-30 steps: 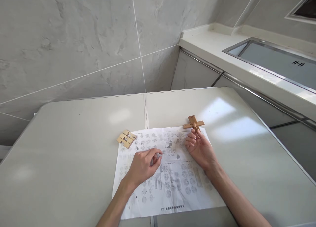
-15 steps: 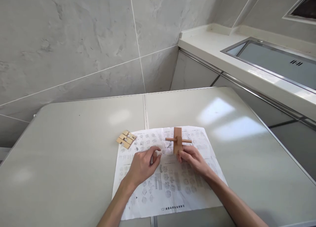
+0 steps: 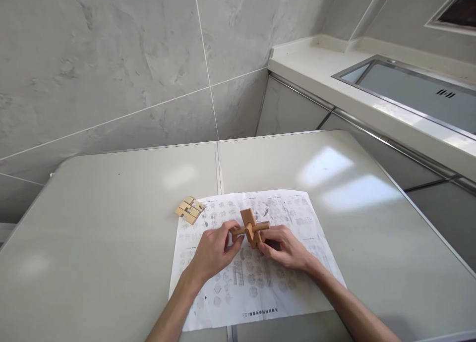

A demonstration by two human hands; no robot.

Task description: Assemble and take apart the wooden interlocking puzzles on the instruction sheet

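Over the paper sheet I have a wooden burr puzzle [image 3: 247,217], a flat bar crossed by a thinner rod [image 3: 262,226]. My left hand [image 3: 214,246] is closed, thumb and fingertips pinching the rod's left end. The lower end of the bar is gripped between the thumb and fingers of my right hand [image 3: 288,249]. The bar leans, its top tipped to the left. Beneath both hands lies a creased white paper sheet [image 3: 290,300] printed with small diagrams, part of it covered by my hands and forearms.
Several light wooden puzzle pieces [image 3: 190,210] lie side by side at the paper's top left corner. The pale table [image 3: 111,233] has a seam down its middle. A grey tiled wall [image 3: 148,59] stands behind, and a counter with a sink [image 3: 409,91] is at the right.
My right hand has brought the puzzle left and down, turning it. My left hand, apart from it before, now pinches the rod's left end.
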